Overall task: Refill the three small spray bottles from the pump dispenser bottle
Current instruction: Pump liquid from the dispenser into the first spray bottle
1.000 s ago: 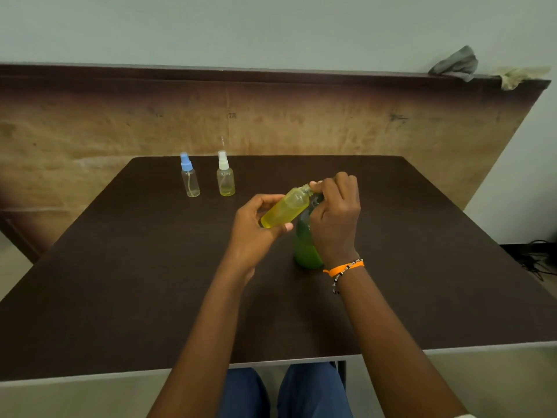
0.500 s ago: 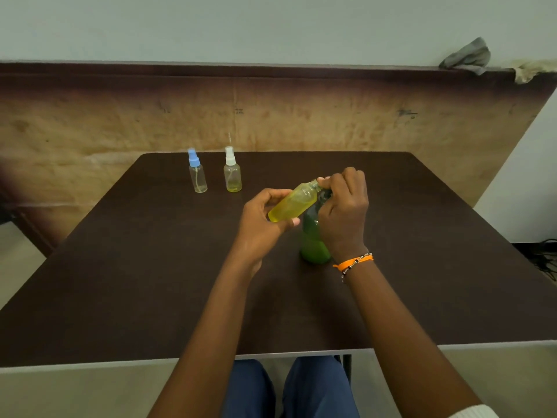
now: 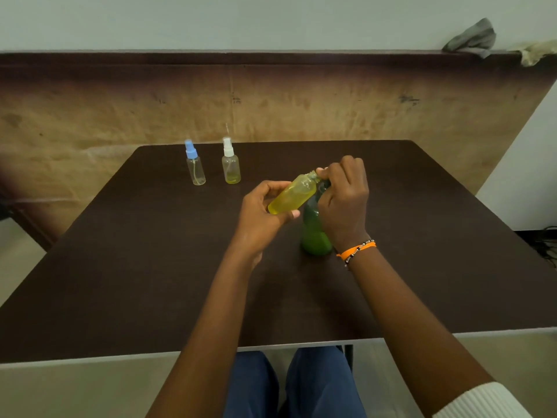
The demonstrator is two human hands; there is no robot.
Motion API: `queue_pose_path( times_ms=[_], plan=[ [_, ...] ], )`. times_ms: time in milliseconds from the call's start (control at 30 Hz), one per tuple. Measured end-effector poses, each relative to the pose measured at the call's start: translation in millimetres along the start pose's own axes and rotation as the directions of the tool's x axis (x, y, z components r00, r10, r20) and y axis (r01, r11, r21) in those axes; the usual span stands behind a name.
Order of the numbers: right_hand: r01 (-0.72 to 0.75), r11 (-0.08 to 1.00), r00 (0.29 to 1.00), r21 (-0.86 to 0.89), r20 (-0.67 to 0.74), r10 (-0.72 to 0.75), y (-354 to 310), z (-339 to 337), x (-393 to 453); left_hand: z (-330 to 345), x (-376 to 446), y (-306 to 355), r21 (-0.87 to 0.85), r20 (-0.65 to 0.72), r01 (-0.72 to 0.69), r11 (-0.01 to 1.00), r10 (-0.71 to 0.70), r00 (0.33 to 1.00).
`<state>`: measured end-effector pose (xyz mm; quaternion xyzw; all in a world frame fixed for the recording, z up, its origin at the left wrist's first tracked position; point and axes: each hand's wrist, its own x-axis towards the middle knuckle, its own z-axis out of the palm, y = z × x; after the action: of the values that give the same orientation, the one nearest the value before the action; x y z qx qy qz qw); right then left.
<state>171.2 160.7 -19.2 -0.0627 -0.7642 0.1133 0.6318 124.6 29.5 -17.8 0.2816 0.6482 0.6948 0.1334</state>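
My left hand holds a small bottle of yellow liquid, tilted with its neck up and to the right. My right hand curls over the pump head of the green dispenser bottle, fingertips at the small bottle's neck; the pump itself is hidden under the fingers. The green bottle stands upright mid-table. Two more small spray bottles stand at the back left: a blue-capped one, nearly empty, and a white-capped one with a little yellow liquid at the bottom.
The dark brown table has its near edge just above my knees. A brown panel wall runs behind it, with a grey rag on its ledge at top right. Cables lie on the floor at far right.
My hands and the bottles keep the same pose; only the camera view has shifted slightly, so everything sits a little further right in frame.
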Motion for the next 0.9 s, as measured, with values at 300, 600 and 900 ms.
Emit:
queue_pose_path(
  times_ms=[300,600,900],
  plan=[
    [-0.058,0.998,0.996,0.039,0.066,0.056,-7.8,-3.9,8.1,-0.5,-2.2,8.0,-0.011,-0.002,-0.016,1.000,0.016,1.000],
    [-0.051,0.998,0.998,0.037,-0.028,0.052,-4.6,2.9,-5.5,1.4,-4.0,-5.1,-0.029,-0.005,0.006,1.000,-0.006,1.000],
    [-0.030,0.996,0.999,0.082,-0.011,0.031,-1.5,-1.3,2.4,0.0,-2.7,3.9,-0.031,0.013,-0.003,1.000,0.004,1.000]
  ],
)
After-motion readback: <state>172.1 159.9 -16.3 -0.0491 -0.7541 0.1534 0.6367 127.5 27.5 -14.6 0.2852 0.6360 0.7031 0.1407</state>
